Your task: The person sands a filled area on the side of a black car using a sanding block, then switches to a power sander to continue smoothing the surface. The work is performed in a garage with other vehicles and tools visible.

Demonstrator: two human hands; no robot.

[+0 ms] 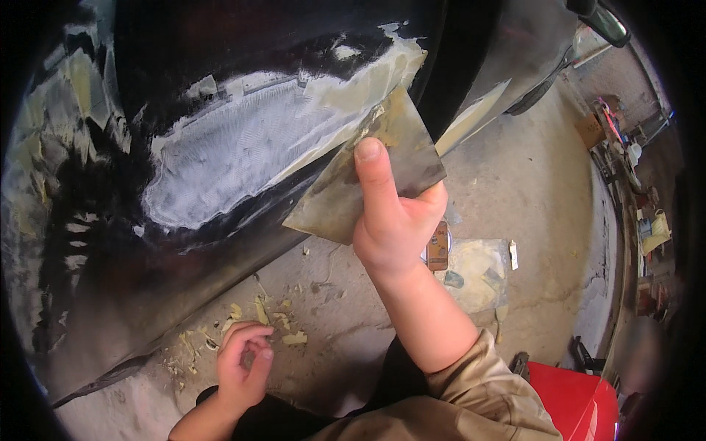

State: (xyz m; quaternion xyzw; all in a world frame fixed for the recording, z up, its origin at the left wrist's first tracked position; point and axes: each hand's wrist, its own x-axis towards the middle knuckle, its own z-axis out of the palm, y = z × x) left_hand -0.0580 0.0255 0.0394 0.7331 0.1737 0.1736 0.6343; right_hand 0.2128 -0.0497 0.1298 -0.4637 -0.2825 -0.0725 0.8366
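Observation:
My right hand (393,228) grips a wide, flat putty spreader (408,140), thumb on top and fingers hidden behind. The grey spreader has yellowish putty on its face. Its upper edge is against or just in front of the putty patch (228,147) on the dark car panel (220,44); contact is unclear. That patch is mostly pale and scratched, with fresh-looking yellowish putty along its upper right part. Lower down, my left hand (243,364) hovers over the floor, fingers loosely curled, with nothing visible in it.
Putty scraps (261,312) litter the floor below the panel. To the right lie a smeared mixing sheet (474,275), a brown tin (438,247) and a white tube (513,255). A cluttered shelf (625,191) runs along the far right; a red object (573,400) stands at lower right.

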